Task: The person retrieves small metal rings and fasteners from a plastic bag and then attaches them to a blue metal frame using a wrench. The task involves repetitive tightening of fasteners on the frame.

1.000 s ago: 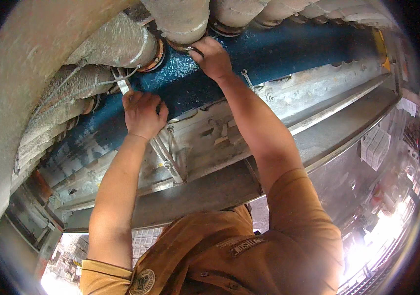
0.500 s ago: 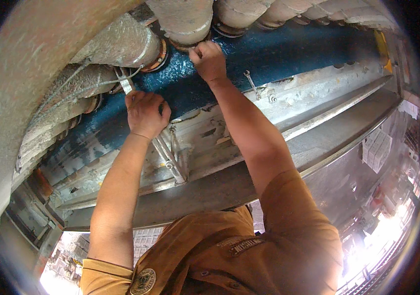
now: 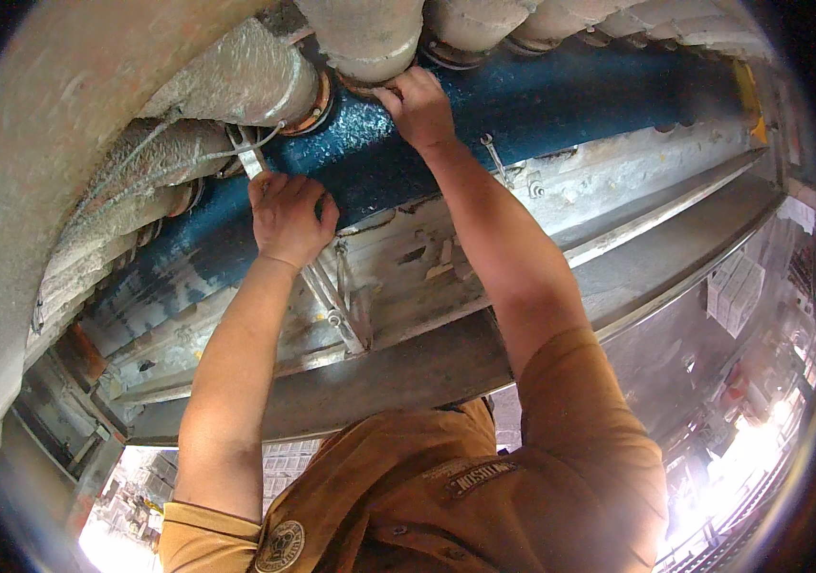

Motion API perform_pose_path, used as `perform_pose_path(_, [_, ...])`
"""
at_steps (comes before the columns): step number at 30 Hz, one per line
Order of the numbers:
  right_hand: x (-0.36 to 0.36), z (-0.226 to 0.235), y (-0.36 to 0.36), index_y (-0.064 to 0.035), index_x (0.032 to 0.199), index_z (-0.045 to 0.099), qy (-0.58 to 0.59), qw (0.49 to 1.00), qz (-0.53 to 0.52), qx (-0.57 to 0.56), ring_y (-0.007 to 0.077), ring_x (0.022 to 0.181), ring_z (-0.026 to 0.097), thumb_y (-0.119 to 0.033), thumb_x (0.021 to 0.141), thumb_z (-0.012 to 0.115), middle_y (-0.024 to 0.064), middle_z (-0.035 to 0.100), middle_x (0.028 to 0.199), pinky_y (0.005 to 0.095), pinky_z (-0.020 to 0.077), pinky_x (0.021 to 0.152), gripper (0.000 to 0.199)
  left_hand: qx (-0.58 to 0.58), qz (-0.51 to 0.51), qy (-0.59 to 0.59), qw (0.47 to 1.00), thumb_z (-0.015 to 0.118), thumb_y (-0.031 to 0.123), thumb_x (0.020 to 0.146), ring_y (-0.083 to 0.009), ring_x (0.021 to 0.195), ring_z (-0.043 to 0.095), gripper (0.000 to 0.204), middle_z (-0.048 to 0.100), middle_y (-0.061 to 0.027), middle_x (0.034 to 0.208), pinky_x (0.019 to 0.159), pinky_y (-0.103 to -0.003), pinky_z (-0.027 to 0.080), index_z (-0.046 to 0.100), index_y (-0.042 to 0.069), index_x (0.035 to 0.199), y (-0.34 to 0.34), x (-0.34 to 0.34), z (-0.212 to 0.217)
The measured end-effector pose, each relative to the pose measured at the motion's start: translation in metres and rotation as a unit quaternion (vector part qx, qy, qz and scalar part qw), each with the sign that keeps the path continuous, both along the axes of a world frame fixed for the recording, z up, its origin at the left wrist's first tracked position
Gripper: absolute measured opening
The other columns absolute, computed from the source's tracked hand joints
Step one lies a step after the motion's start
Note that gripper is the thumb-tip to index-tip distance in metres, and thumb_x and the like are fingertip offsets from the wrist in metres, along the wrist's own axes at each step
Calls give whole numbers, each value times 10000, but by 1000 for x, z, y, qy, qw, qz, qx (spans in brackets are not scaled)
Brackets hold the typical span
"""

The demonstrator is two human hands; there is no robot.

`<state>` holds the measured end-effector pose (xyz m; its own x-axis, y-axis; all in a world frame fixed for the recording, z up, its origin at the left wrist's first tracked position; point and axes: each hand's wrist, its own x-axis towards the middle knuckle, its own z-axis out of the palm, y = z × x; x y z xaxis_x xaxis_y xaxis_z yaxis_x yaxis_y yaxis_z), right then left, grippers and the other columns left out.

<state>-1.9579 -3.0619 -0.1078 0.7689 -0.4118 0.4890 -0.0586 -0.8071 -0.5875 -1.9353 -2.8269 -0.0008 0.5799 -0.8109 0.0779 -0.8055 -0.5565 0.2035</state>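
My left hand (image 3: 291, 218) is closed round a flat, bright metal wrench (image 3: 252, 162). Its forked end points up beside a dusty grey pipe (image 3: 241, 81) and a thin cable (image 3: 188, 159). Higher up and to the right, my right hand (image 3: 421, 107) has its fingers bent and pressed together at the flange (image 3: 360, 89) under another thick pipe (image 3: 367, 33). Whatever those fingertips pinch is hidden. Both pipes meet a long blue, shiny curved surface (image 3: 360, 143).
A second wrench (image 3: 494, 158) leans on the pale metal ledge (image 3: 609, 181), right of my right forearm, near a bolt (image 3: 535, 189). A metal bracket (image 3: 335, 315) stands below my left hand. More pipes (image 3: 484, 24) line the top, and a large grey duct (image 3: 7, 220) curves along the left.
My right hand has shifted slightly right, its fingers still at the flange. The left hand stays on the wrench, almost unmoved. The whole view has shifted a little.
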Motion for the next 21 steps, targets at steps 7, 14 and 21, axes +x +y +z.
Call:
perform_pose_path(7, [-4,11,10,-56,831,625,28,999,-30,-28,317,820,566,-201,757,689,110,573,828,410,467,724,174,11,5,4,1000,607,232,704,-219,822,565,125,601,-40,744,902,-397,344,625,108,699,0,0,1])
perform_pose_path(14, [-4,10,3,-57,787,605,7,999,-5,-35,323,796,560,-216,739,709,108,572,823,417,463,709,196,6,-1,-1,1000,601,235,702,-223,819,567,130,607,-45,743,893,-397,351,615,107,685,2,1,-2])
perform_pose_path(21, [-5,1,14,-44,762,587,8,1000,-22,-6,336,801,564,-214,749,696,119,575,796,432,467,707,203,42,5,5,999,598,244,708,-233,813,569,141,620,-52,743,897,-405,354,620,109,677,1,1,5])
